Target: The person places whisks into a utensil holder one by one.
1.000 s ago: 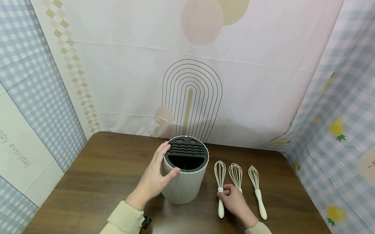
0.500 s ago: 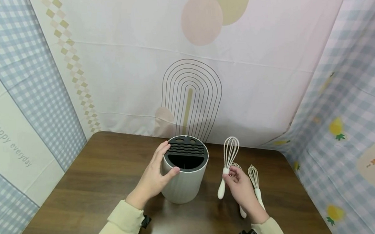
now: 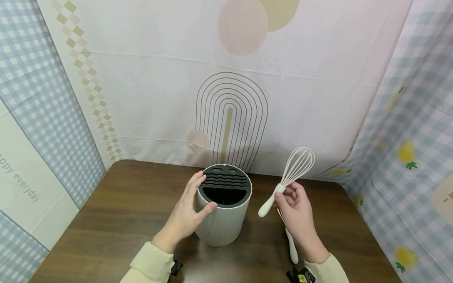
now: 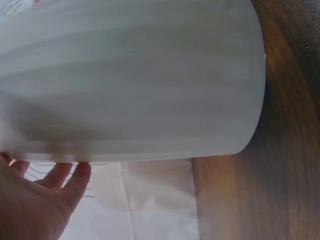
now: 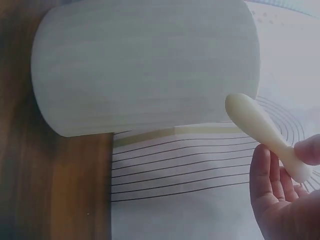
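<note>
Whisk off the table, holder steadied

Your right hand [image 3: 297, 210] had lifted one cream wire whisk [image 3: 286, 181], pinched at its neck, at three o'clock of the ribbed white utensil holder [image 3: 222, 216] your left hand [image 3: 188, 215] gripped.

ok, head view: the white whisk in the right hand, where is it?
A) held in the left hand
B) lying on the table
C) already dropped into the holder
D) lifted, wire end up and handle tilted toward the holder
D: the right hand pinches the white wire whisk off the brown wooden table, wires up, handle angled toward the white ribbed cylindrical holder, which the left hand grips.
</note>
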Tool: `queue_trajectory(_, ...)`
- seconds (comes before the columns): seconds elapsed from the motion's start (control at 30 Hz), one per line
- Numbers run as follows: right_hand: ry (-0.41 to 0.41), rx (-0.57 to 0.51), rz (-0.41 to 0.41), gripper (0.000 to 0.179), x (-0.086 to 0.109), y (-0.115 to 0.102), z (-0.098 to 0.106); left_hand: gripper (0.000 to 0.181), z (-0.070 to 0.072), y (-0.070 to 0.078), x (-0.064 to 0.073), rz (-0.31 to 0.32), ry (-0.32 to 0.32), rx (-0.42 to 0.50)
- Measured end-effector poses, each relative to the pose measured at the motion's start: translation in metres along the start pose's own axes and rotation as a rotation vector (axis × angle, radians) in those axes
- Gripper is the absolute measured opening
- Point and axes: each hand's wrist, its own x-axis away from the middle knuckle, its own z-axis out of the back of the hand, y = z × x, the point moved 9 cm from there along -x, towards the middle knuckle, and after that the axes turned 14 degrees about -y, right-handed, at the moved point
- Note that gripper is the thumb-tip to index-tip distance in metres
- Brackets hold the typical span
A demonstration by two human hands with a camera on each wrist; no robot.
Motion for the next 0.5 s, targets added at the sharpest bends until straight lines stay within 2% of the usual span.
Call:
queue_trajectory(0.27,0.067,-0.143,0.136,0.046,-0.005,-0.024,0.002,0.077,-0.001,-0.001,-0.001,-0.011,0.0,0.001)
queue_trajectory(0.5,0.058,-0.264,0.253,0.043,-0.008,-0.047,-0.009,0.077,-0.001,-0.001,0.0,-0.01,0.007,-0.002)
